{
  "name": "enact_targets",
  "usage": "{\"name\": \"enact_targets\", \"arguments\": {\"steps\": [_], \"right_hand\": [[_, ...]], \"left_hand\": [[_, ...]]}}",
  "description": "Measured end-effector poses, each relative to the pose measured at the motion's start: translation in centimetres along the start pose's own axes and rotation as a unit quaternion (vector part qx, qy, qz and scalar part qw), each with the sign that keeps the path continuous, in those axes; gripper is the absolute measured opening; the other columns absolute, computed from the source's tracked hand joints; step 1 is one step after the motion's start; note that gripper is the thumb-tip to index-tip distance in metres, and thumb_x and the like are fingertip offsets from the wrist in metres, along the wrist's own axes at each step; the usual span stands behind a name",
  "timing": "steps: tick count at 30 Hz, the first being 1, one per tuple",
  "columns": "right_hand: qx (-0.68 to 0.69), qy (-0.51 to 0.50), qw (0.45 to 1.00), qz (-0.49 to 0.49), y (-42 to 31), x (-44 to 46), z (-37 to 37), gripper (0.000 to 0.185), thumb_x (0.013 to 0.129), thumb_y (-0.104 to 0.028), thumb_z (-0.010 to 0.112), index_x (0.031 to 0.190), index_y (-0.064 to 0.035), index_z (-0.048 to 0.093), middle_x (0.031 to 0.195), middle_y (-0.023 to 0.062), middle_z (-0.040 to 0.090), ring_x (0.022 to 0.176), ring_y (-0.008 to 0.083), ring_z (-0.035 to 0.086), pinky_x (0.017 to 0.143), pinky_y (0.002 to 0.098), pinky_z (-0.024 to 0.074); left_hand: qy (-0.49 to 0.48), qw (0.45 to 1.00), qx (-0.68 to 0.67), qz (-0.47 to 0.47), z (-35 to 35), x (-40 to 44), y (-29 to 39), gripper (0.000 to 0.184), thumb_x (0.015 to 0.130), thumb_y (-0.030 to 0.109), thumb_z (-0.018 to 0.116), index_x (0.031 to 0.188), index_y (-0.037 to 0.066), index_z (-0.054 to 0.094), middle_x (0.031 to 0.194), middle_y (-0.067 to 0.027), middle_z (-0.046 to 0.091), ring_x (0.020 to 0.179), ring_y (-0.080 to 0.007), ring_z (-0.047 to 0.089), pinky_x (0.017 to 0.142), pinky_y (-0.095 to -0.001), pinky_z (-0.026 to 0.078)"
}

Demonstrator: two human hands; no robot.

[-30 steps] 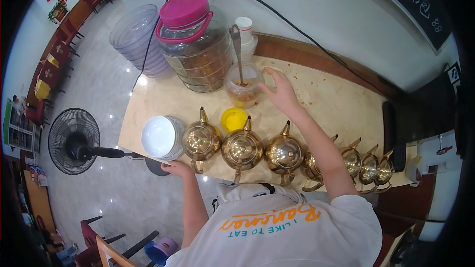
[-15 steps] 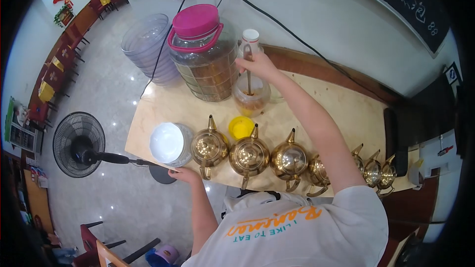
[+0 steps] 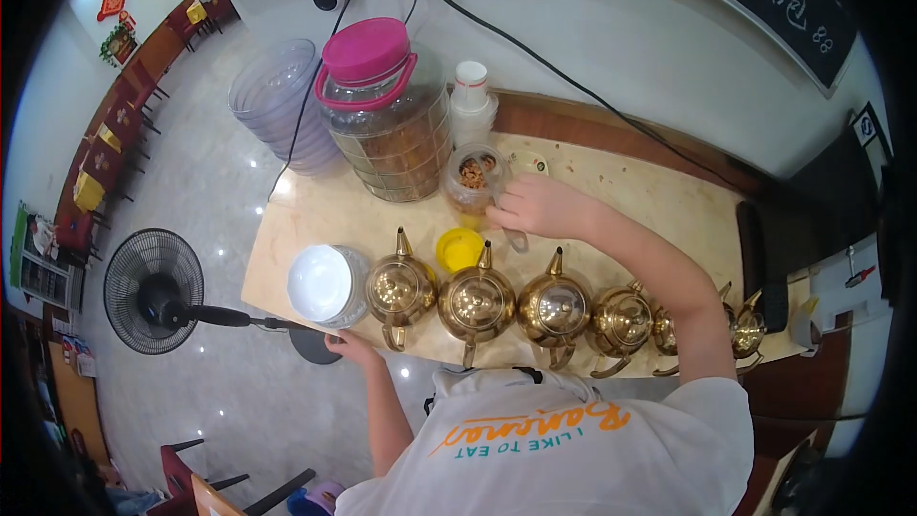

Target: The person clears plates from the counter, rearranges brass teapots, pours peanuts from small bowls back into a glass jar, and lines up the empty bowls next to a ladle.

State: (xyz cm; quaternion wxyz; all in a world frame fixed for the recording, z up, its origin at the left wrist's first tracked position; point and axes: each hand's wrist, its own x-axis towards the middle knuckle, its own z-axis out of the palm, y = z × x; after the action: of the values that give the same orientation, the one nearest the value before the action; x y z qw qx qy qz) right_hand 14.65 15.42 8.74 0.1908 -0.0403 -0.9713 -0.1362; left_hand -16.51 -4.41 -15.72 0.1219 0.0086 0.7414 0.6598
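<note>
My right hand (image 3: 540, 205) is closed around the handle of a spoon (image 3: 517, 240), whose grey end sticks out below my fingers. Brown, crumbly loose pieces (image 3: 475, 173) show at the mouth of a clear jar (image 3: 467, 199); the spoon's bowl is hard to make out there. Down by the table's front left edge is my left hand (image 3: 355, 350), its fingers partly visible and apart, close below a stack of white bowls (image 3: 323, 284). A yellow lid (image 3: 460, 250) lies in front of the jar. Several brass teapots, including a nearby one (image 3: 478, 304), line the front edge.
A large glass jar with a pink lid (image 3: 368, 53) stands behind, left of stacked white cups (image 3: 472, 113). Clear plastic basins (image 3: 274, 96) are piled at the back left. A standing fan (image 3: 153, 291) is left of the table (image 3: 659, 201). A black cable (image 3: 564, 76) crosses the wall.
My right hand has come down and toward me with the spoon, tilting its handle from upright to low over the jar's near side. My left hand has hardly moved.
</note>
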Motion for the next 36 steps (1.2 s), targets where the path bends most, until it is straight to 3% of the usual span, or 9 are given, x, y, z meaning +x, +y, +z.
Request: {"name": "enact_targets", "arguments": {"steps": [2,9,15,16,21,24,27,30,36], "right_hand": [[-0.013,0.006,1.000,-0.008,-0.7,-0.7,-0.7,0.018,0.072,-0.017,0.062,0.085,-0.0061,0.055,0.065,0.0022,0.046,0.062,0.0168,0.049,0.056,0.0284,0.0406],[-0.103,0.065,0.992,-0.045,-4.0,-3.1,-1.7,0.019,0.069,-0.009,0.061,0.087,-0.0044,0.055,0.068,0.0032,0.048,0.061,0.0154,0.049,0.056,0.0249,0.0439],[-0.106,0.067,0.992,-0.017,-4.7,-6.3,0.2,0.024,0.065,-0.007,0.059,0.088,-0.0064,0.055,0.065,0.0021,0.046,0.059,0.0152,0.047,0.053,0.0249,0.0397],[-0.102,0.063,0.993,-0.001,-4.8,-6.6,0.4,0.022,0.065,-0.008,0.060,0.086,-0.0073,0.055,0.066,0.0025,0.047,0.059,0.0156,0.047,0.054,0.0253,0.0407],[-0.038,-0.007,0.995,0.092,-5.7,-7.2,0.1,0.018,0.067,-0.013,0.064,0.078,-0.0088,0.050,0.071,0.0039,0.047,0.062,0.0172,0.049,0.055,0.0286,0.0423],[-0.052,-0.004,0.992,0.111,-6.2,-7.3,0.5,0.018,0.068,-0.019,0.059,0.075,-0.0092,0.046,0.071,0.0036,0.044,0.062,0.0172,0.048,0.054,0.0284,0.0393],[-0.008,0.047,0.991,0.126,-6.5,-8.0,0.9,0.016,0.070,-0.019,0.058,0.074,-0.0091,0.045,0.072,0.0050,0.044,0.063,0.0189,0.048,0.055,0.0293,0.0398],[-0.005,0.042,0.990,0.134,-6.9,-8.3,1.0,0.016,0.068,-0.017,0.058,0.074,-0.0089,0.045,0.071,0.0060,0.043,0.063,0.0204,0.048,0.056,0.0294,0.0405],[-0.037,0.026,0.993,0.111,-8.2,-9.7,1.4,0.016,0.064,-0.013,0.057,0.073,-0.0090,0.044,0.073,0.0069,0.044,0.065,0.0205,0.048,0.056,0.0285,0.0408]], "left_hand": [[-0.027,1.000,-0.013,-0.009,-1.6,0.3,-0.5,0.043,0.090,0.017,0.042,0.125,-0.001,0.027,0.122,-0.0211,0.033,0.105,-0.0283,0.041,0.086,-0.0384,0.038],[0.012,0.966,0.083,0.246,-5.1,-3.0,8.2,0.046,0.087,0.013,0.045,0.125,-0.003,0.025,0.125,-0.0172,0.028,0.111,-0.0293,0.035,0.090,-0.0407,0.035],[-0.056,0.793,0.160,0.585,-1.0,-5.1,15.2,0.043,0.086,0.016,0.051,0.121,-0.002,0.034,0.124,-0.0186,0.034,0.117,-0.0332,0.032,0.095,-0.0439,0.028],[-0.127,0.773,0.169,0.599,0.2,-6.1,16.5,0.040,0.084,0.014,0.053,0.117,-0.001,0.038,0.122,-0.0187,0.037,0.116,-0.0335,0.033,0.096,-0.0445,0.028],[-0.473,0.690,0.206,0.508,7.7,-10.1,18.4,0.027,0.079,0.009,0.056,0.104,0.003,0.052,0.108,-0.0190,0.049,0.106,-0.0343,0.044,0.090,-0.0426,0.036],[-0.523,0.576,0.329,0.535,11.6,-9.2,15.8,0.025,0.080,0.013,0.053,0.104,0.003,0.054,0.106,-0.0174,0.053,0.102,-0.0310,0.050,0.086,-0.0396,0.041],[-0.555,0.480,0.516,0.442,15.3,-8.7,14.0,0.028,0.082,0.015,0.052,0.108,0.004,0.054,0.106,-0.0163,0.054,0.099,-0.0322,0.053,0.083,-0.0399,0.044],[-0.541,0.443,0.569,0.433,18.6,-7.5,10.4,0.029,0.079,0.014,0.054,0.107,0.004,0.054,0.105,-0.0161,0.056,0.095,-0.0315,0.055,0.080,-0.0403,0.045],[-0.556,0.504,0.533,0.391,21.1,-7.2,8.2,0.024,0.076,0.010,0.053,0.100,0.005,0.059,0.097,-0.0156,0.061,0.091,-0.0294,0.059,0.078,-0.0384,0.047]]}}
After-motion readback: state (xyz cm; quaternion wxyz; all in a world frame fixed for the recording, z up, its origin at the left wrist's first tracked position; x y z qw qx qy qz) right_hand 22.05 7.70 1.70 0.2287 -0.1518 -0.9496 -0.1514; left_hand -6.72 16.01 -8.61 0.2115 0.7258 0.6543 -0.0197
